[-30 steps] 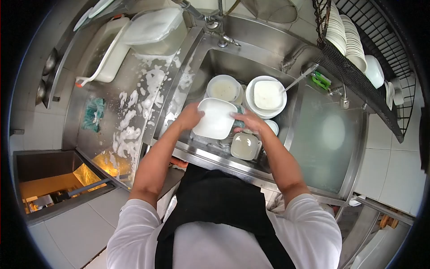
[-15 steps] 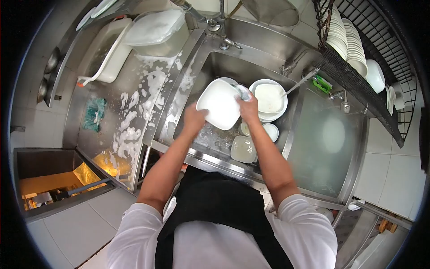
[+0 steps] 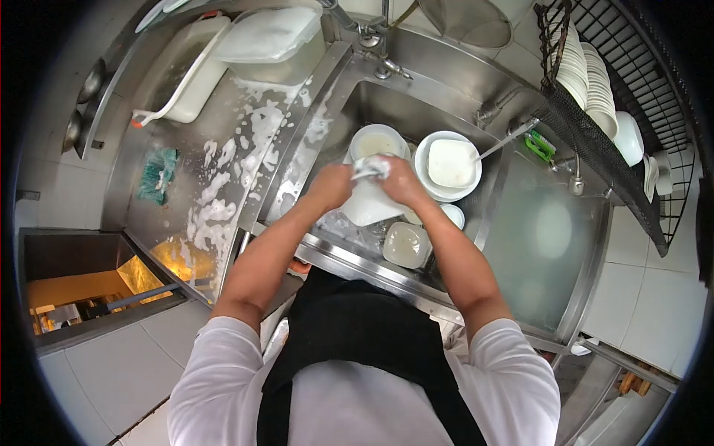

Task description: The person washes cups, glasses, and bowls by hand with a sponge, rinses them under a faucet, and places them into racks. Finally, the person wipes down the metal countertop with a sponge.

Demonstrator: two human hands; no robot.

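Note:
Over the sink basin, a white square plate (image 3: 370,206) is tilted, its face turned partly away. My left hand (image 3: 332,186) is closed on the plate's left edge. At its upper edge, my right hand (image 3: 400,182) is closed around a pale, soapy scrubber (image 3: 378,165) pressed to the rim; blur hides its exact kind. Just behind the plate sits a round white bowl (image 3: 378,140) with cloudy liquid. To the right, a square white bowl (image 3: 450,163) rests in larger round bowls (image 3: 429,192). A small square bowl (image 3: 406,245) of water stands near the front.
On the left, a foamy steel drainboard (image 3: 238,163) carries a green scouring pad (image 3: 157,176), a white tub (image 3: 195,93) and a lidded plastic container (image 3: 271,44). A second basin (image 3: 535,245) of cloudy water lies right. Stacked bowls (image 3: 595,82) fill a wire rack above it.
The plate has tipped from facing up to a steep tilt, uncovering the round bowl behind it. My right hand and the scrubber have moved left along the rim, closer to my left hand.

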